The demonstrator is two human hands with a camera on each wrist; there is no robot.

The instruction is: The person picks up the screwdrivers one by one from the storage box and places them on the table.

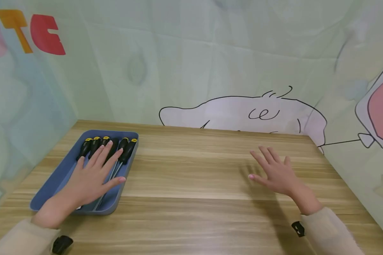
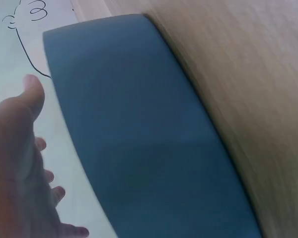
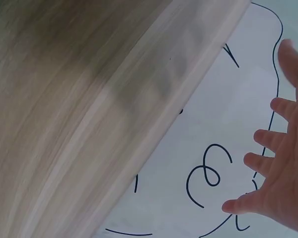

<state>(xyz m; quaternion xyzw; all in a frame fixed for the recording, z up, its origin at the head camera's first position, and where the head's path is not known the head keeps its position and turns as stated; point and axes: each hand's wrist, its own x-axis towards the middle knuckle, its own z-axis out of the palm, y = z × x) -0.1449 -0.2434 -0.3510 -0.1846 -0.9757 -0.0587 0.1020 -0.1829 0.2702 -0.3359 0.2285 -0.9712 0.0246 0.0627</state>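
The fingers [image 1: 104,156] of left hand [image 1: 87,179] and right hand [image 1: 279,175] were spread, grasping nothing; all visible screwdrivers [image 1: 128,150] lay in the tray [image 1: 60,173], none yet lifted

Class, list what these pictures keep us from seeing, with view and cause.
Left wrist: interior of the tray, blocked by its wall.
Head: shafts of some screwdrivers, hidden by the left hand.
Head: white scrap, too small to identify.
Right wrist: rest of the right hand, cut off by the edge.
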